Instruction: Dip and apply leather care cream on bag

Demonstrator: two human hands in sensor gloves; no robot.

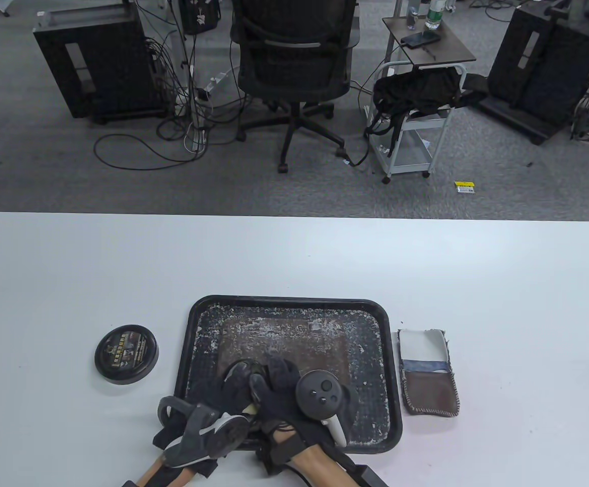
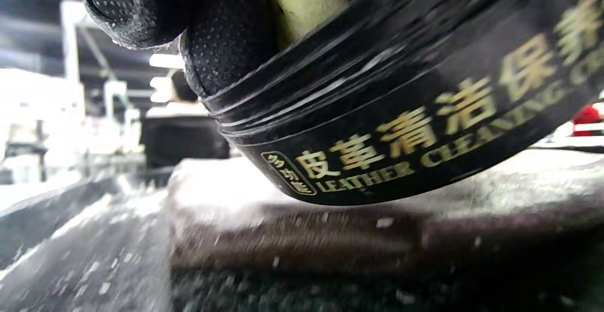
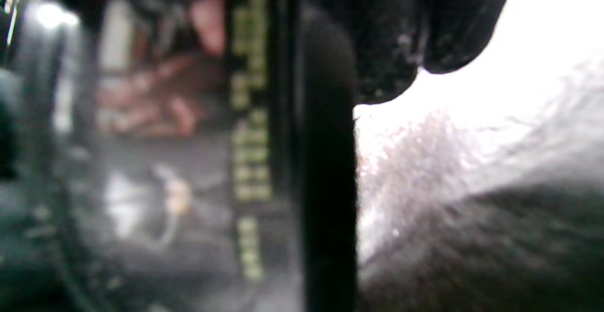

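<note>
Tabletop [image 1: 294, 264], white. Black tray [image 1: 294, 303] at near centre, floor flecked with white residue. Brown bag [image 1: 294, 340] lies flat in the tray, long axis left-right across it.

Tin [image 2: 401, 113] of leather cream stands on the bag's near-left part, slightly tilted in the left wrist view. Its lid [image 1: 127, 354] sits on the tabletop left of the tray, apart from it. Small pouch [image 1: 430, 375] lies just right of the tray.

Left hand [image 1: 233, 388]: grip curled round the tin wall, holding it. Right hand [image 1: 281, 385]: over the tin mouth, fingers bent down; something yellow-green [image 2: 302, 0], likely a sponge, shows at the tin's mouth. Cannot tell whether the right grip pinches it.

Judgement: dip step. Bare bag surface lies just beyond and right of the tin; the right hand is the nearer one, so the wipe should go away and rightward along the bag's long axis.
</note>
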